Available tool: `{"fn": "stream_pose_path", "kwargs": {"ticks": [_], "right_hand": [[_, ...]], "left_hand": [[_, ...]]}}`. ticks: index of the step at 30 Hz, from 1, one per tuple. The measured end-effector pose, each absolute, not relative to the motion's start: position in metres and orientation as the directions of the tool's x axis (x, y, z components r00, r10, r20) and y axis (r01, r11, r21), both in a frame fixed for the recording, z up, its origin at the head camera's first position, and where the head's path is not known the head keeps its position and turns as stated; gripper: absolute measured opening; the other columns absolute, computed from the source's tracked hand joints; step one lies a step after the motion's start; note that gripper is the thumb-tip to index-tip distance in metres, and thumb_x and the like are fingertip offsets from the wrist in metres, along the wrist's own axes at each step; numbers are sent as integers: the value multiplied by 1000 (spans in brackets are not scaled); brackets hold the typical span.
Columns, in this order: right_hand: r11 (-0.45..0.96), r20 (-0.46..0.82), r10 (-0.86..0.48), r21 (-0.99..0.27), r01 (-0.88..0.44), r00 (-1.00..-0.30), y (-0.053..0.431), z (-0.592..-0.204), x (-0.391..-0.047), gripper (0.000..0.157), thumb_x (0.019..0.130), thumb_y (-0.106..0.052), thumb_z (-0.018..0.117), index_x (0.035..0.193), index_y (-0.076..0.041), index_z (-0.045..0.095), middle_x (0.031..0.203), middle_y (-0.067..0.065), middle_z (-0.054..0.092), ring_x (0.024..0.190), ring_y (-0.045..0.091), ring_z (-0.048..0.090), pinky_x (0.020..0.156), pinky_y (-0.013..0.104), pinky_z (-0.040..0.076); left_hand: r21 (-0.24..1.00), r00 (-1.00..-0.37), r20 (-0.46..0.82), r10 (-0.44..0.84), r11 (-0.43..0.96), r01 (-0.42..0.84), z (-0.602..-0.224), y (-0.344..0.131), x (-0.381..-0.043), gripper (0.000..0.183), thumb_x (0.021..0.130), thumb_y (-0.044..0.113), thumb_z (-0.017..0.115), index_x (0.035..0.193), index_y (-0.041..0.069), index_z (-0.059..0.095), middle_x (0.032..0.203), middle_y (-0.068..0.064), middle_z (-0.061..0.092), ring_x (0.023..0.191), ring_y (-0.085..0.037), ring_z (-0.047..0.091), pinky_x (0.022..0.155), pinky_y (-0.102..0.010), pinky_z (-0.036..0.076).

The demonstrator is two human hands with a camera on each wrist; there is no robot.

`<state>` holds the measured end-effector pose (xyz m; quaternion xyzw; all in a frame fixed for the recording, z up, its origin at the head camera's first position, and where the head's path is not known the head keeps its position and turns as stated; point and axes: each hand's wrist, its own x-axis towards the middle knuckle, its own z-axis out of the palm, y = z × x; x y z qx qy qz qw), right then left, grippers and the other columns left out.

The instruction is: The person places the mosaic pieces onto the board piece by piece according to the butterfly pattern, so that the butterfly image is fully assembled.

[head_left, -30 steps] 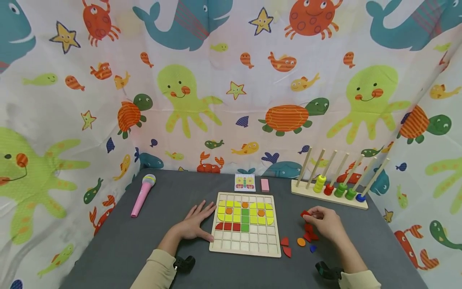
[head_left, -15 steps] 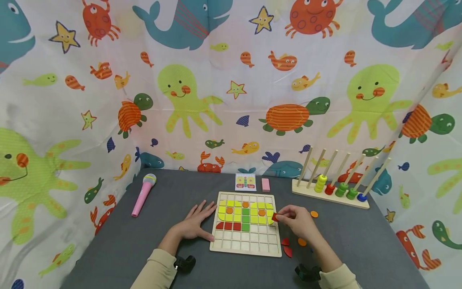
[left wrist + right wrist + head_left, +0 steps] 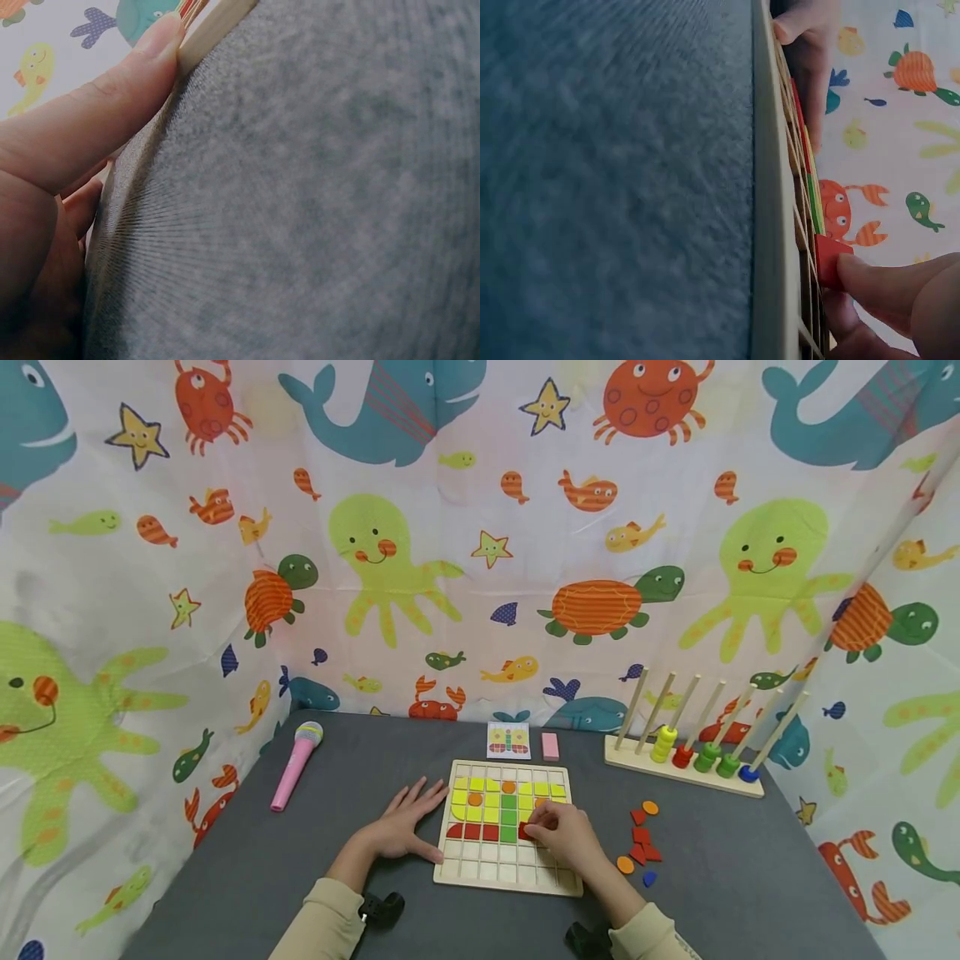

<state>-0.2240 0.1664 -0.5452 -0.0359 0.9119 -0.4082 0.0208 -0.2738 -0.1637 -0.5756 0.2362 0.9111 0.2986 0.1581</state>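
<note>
A wooden grid board lies on the dark table, its upper cells filled with yellow tiles, orange discs and a green column. Red tiles fill a row left of the green. My left hand rests flat with fingers spread, thumb and fingertips at the board's left edge; in the left wrist view its thumb touches the rim. Between thumb and fingers, my right hand pinches a red square tile at a cell just right of the green column.
Loose red tiles, orange discs and a blue piece lie right of the board. Behind it are a pattern card and a pink block. A peg stand with rings stands back right, a pink toy microphone left.
My right hand has carried the red tile leftward from the loose pile to the board, beside the green column. My left hand has stayed at the board's left edge.
</note>
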Motion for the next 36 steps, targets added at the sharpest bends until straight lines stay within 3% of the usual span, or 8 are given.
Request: {"fn": "stream_pose_path", "kwargs": {"ticks": [10, 17, 22, 27, 33, 36], "right_hand": [[725, 11, -100, -684, -80, -995, 162, -542, -222, 10, 84, -24, 84, 85, -19, 76, 71, -5, 57, 69, 14, 50, 60, 29, 38], [748, -13, -151, -656, -105, -988, 163, -542, -221, 6, 84, -24, 83, 88, -22, 79, 74, -7, 61, 72, 14, 52, 62, 30, 41], [773, -36, -189, -622, -126, -981, 163, -541, -221, 21, 83, -26, 84, 103, -21, 82, 80, -7, 63, 74, 15, 50, 62, 30, 40], [770, -53, -193, -627, -118, -980, 165, -538, -221, 22, 82, -27, 85, 102, -20, 83, 83, -7, 65, 75, 15, 51, 63, 31, 41], [744, -31, -119, -665, -69, -992, 185, -531, -219, 21, 82, -26, 85, 102, -19, 82, 83, -5, 66, 74, 16, 52, 61, 31, 43], [752, 3, -58, -658, -46, -998, 206, -530, -221, 24, 85, -27, 83, 106, -16, 80, 88, -3, 71, 76, 15, 58, 64, 31, 50]], "left_hand": [[636, -848, -146, 510, 704, 315, -577, -165, -274, 123, 64, 70, 83, 163, 33, 19, 171, 10, 8, 157, -25, -10, 121, -64, 1], [634, -853, -165, 495, 716, 293, -577, -165, -274, 124, 63, 70, 83, 163, 33, 19, 171, 10, 9, 157, -29, -9, 120, -67, 2], [634, -848, -165, 503, 713, 300, -572, -164, -272, 123, 65, 69, 83, 163, 29, 20, 171, 4, 10, 157, -33, -7, 119, -69, 2], [652, -845, -149, 514, 693, 307, -568, -163, -268, 121, 66, 67, 83, 163, 27, 22, 171, 0, 13, 156, -37, -5, 117, -71, 2], [648, -844, -148, 516, 695, 311, -571, -163, -269, 122, 65, 71, 81, 163, 29, 21, 171, 2, 12, 157, -35, -6, 118, -70, 1], [638, -846, -154, 511, 705, 309, -573, -163, -270, 123, 64, 71, 82, 163, 30, 20, 171, 4, 11, 157, -33, -7, 119, -68, 1]]}}
